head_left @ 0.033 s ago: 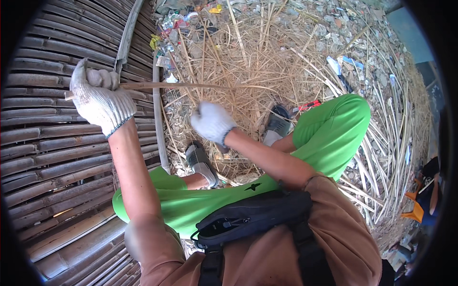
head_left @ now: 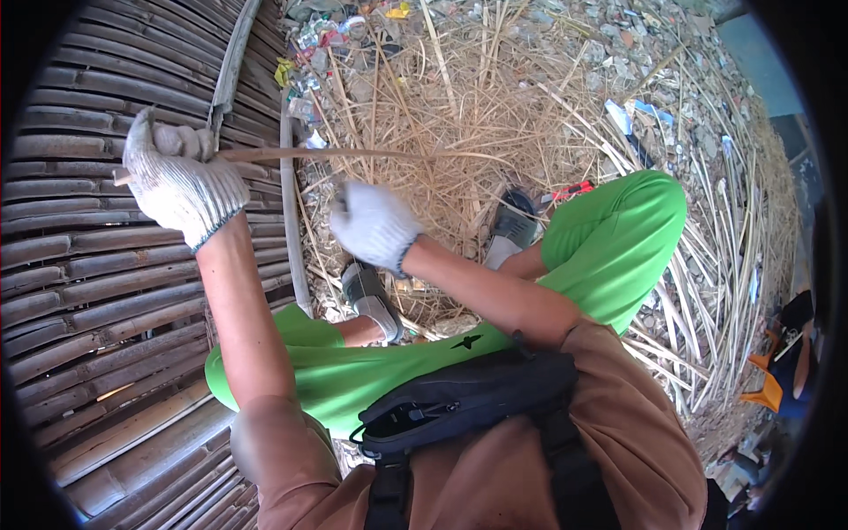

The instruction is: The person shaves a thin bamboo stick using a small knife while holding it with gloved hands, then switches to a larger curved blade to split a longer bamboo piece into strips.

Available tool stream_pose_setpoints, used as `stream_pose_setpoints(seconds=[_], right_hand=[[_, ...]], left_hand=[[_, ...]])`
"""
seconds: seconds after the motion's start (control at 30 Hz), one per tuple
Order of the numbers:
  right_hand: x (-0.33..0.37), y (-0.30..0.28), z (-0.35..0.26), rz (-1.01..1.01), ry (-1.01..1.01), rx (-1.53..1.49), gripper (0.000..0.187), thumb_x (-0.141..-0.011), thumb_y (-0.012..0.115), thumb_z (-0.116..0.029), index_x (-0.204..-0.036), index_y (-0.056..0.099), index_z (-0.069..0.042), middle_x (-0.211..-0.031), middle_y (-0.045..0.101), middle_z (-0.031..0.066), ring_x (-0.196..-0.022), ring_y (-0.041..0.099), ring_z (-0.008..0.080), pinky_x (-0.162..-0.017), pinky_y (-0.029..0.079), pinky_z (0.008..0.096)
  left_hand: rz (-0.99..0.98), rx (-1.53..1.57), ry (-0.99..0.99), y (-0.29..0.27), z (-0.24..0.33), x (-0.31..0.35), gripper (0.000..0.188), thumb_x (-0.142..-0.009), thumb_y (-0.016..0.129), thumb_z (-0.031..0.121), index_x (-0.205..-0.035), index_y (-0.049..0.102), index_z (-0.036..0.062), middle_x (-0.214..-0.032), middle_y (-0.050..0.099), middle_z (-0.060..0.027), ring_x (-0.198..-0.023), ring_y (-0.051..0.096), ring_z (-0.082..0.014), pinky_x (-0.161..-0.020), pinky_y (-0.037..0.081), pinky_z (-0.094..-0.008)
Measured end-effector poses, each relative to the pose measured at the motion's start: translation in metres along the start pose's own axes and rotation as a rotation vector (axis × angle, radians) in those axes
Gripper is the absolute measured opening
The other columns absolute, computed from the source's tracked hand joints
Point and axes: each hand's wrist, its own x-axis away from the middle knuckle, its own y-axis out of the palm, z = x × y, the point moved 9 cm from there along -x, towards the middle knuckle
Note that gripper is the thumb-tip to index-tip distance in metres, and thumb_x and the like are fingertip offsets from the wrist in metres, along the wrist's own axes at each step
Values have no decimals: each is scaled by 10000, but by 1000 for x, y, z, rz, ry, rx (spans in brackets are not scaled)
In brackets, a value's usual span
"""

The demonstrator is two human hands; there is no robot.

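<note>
In the head view, straw [head_left: 477,115] is littering ground right of one bamboo panel [head_left: 88,291], two shoes [head_left: 371,299] resting there. Over the panel, your left hand [head_left: 184,177] is clutching one strip [head_left: 309,153], jutting rightward past it; your right hand [head_left: 375,226] (holding what, I can't tell) is hanging right of the panel.

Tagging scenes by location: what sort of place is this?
Likely a rough, makeshift work area, perhaps semi-open: slatted bamboo-like surface, straw-coloured shavings over the ground, scattered litter.

Long brown strip [head_left: 309,153], slightly curved, held crosswise
</note>
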Motion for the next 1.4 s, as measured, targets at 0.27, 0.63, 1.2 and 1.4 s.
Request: stream_pose_setpoints(seconds=[0.27, 0.63, 1.2, 1.4], right_hand=[[9, 26, 93, -176, 277, 77, 415, -1048, 498, -334, -1166, 627, 42, -756, 696, 187, -688, 716, 363, -631, 592, 490], [4, 10, -13, -15, -73, 13, 363, -984, 564, -316, -1044, 653, 31, -701, 680, 253, -659, 704, 444, -652, 578, 564], [-3, 38, 104, -32, 109, 95, 376, -979, 552, -306, -998, 688, 44, -805, 722, 257, -753, 731, 427, -735, 591, 517], [-6, 46, 256, -163, 436, 80, 469, -981, 562, -367, -1127, 759, 34, -959, 750, 312, -849, 759, 435, -796, 609, 510]], left_hand=[[195, -34, -8, -28, -4, -2, 375, -1028, 640, 172, -745, 394, 174, -661, 339, 27, -555, 273, -137, -549, 259, -318], [221, -103, -88, -35, -8, 15, 386, -1070, 602, 216, -748, 395, 164, -643, 306, 27, -582, 273, -145, -606, 319, -320], [231, -137, -82, -51, -12, -17, 448, -1100, 539, 226, -700, 343, 188, -612, 248, 45, -515, 229, -153, -550, 266, -322], [166, -166, -57, -79, -17, -48, 354, -1112, 500, 268, -781, 408, 184, -673, 314, 37, -577, 320, -150, -558, 294, -338]])
